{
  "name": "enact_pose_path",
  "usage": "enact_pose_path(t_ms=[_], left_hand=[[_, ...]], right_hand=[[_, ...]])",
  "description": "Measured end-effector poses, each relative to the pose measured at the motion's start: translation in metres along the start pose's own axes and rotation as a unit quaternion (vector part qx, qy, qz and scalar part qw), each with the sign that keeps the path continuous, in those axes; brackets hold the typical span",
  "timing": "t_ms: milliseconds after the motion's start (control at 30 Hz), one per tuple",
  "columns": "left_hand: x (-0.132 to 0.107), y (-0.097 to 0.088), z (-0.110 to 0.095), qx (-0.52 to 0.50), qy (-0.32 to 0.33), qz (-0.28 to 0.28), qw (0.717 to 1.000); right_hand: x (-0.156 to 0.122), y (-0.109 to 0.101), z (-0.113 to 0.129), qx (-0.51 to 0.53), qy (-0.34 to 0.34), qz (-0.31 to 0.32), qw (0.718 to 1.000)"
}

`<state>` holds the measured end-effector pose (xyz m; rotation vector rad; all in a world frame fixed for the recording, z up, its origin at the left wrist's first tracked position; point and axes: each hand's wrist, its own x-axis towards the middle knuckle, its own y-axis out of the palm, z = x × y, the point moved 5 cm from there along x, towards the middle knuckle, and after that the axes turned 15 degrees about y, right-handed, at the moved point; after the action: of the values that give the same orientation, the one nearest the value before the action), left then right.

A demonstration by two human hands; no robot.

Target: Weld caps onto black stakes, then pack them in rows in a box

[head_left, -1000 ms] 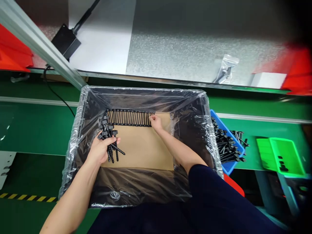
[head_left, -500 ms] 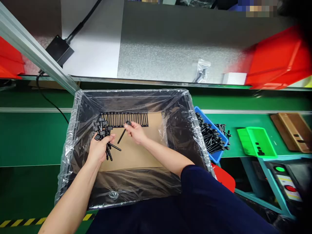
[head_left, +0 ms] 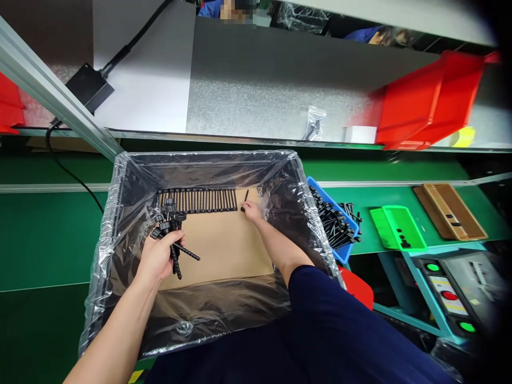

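A black bin lined with clear plastic (head_left: 120,176) sits in front of me, a brown cardboard sheet (head_left: 224,240) on its floor. A row of black screws (head_left: 198,200) lies along the sheet's far edge. My left hand (head_left: 158,256) is closed around a bundle of black screws (head_left: 170,226), heads up, over the sheet's left side. My right hand (head_left: 253,212) pinches one black screw (head_left: 245,200) at the right end of the row, its tip touching the cardboard.
A blue tray (head_left: 334,224) heaped with black screws stands right of the bin. Further right lie a green tray (head_left: 396,229) and a brown tray (head_left: 448,210). A red bin (head_left: 428,101) and a small bag (head_left: 314,122) rest on the metal shelf.
My right hand took a single screw from beside the bundle and carried it right to the end of the row. The view shifted right.
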<state>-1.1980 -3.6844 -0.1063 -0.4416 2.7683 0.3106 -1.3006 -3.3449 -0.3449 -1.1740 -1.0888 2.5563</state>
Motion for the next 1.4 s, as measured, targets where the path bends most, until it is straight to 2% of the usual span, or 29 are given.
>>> enact_pose_path(t_ms=[100, 300, 400, 567, 700, 767, 833, 900, 933, 1000, 1033, 1067, 1100, 1133, 1167, 1200, 1267, 1333, 1400], left_hand=[[0.0, -0.002, 0.002, -0.024, -0.041, -0.029, 0.998], [0.0, -0.004, 0.005, -0.041, -0.082, -0.069, 0.993], [0.0, -0.004, 0.007, -0.044, -0.085, -0.079, 0.992], [0.002, -0.003, 0.011, -0.031, -0.076, -0.074, 0.994], [0.004, 0.0, 0.016, -0.049, -0.07, -0.056, 0.995], [0.005, 0.001, 0.018, -0.056, -0.062, -0.052, 0.995], [0.005, 0.001, 0.019, -0.062, -0.052, -0.053, 0.995], [0.005, 0.001, 0.021, -0.062, -0.046, -0.057, 0.995], [0.005, 0.001, 0.022, -0.057, -0.045, -0.06, 0.996], [0.005, -0.001, 0.024, -0.041, -0.047, -0.059, 0.996], [0.005, -0.001, 0.025, -0.031, -0.046, -0.054, 0.997], [0.005, -0.001, 0.026, -0.024, -0.043, -0.044, 0.998], [0.005, 0.0, 0.026, -0.018, -0.035, -0.033, 0.999], [0.005, 0.001, 0.026, -0.012, -0.022, -0.021, 0.999], [0.005, 0.001, 0.025, -0.004, -0.007, -0.012, 1.0], [0.005, 0.001, 0.025, 0.003, 0.009, -0.007, 1.0], [0.006, 0.002, 0.023, 0.012, 0.027, -0.001, 1.0], [0.005, 0.002, 0.023, 0.012, 0.027, 0.004, 1.0], [0.005, 0.003, 0.022, 0.009, 0.025, 0.005, 1.0]], right_hand=[[0.006, 0.003, 0.003, -0.102, -0.031, -0.026, 0.994], [0.014, 0.002, 0.018, -0.215, 0.011, -0.039, 0.976], [0.015, 0.004, 0.025, -0.233, 0.01, -0.04, 0.972], [0.013, 0.01, 0.03, -0.229, -0.002, -0.057, 0.972], [0.003, 0.003, 0.033, -0.199, -0.003, -0.059, 0.978], [-0.007, -0.005, 0.038, -0.141, 0.0, -0.066, 0.988], [-0.022, -0.01, 0.046, -0.04, -0.006, -0.062, 0.997], [-0.046, -0.007, 0.059, 0.043, -0.029, -0.033, 0.998], [-0.062, -0.001, 0.066, 0.068, -0.046, 0.002, 0.997], [-0.104, 0.02, 0.082, 0.105, -0.086, 0.127, 0.983], [-0.13, 0.033, 0.09, 0.147, -0.109, 0.238, 0.954], [-0.159, 0.045, 0.098, 0.195, -0.132, 0.352, 0.906], [-0.187, 0.054, 0.105, 0.229, -0.144, 0.435, 0.859], [-0.211, 0.06, 0.11, 0.257, -0.149, 0.482, 0.824], [-0.23, 0.064, 0.114, 0.279, -0.15, 0.496, 0.808], [-0.243, 0.066, 0.116, 0.299, -0.141, 0.49, 0.807], [-0.255, 0.069, 0.118, 0.327, -0.123, 0.457, 0.818], [-0.253, 0.07, 0.116, 0.345, -0.118, 0.428, 0.827], [-0.237, 0.068, 0.112, 0.359, -0.122, 0.393, 0.838]])
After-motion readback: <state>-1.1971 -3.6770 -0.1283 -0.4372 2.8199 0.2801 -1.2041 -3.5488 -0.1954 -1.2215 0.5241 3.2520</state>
